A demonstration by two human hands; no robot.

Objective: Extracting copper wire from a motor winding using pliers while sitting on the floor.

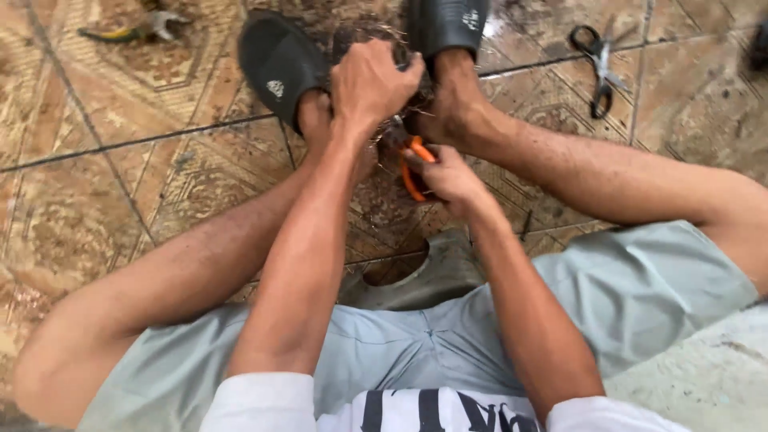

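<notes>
Left hand (pixel 372 84) clamps the fibrous husk (pixel 364 36) at twelve o'clock; right hand (pixel 448 176) grips orange-handled pliers (pixel 412 164) whose tips could slip toward the bare feet (pixel 452 104).

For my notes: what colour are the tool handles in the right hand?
Orange handles, head view.

The person sat with both legs bent and spread, knees out to either side, feet drawn close together ahead. Both arms reached forward and down between the legs, forearms bare. The left hand (pixel 374 84) was curled in a loose fist, knuckles up, between the two feet. The right hand (pixel 448 178) sat lower and nearer the body, just beside the right ankle, its fingers (pixel 422 162) closed in a grip. The two hands were near each other, not touching.
</notes>
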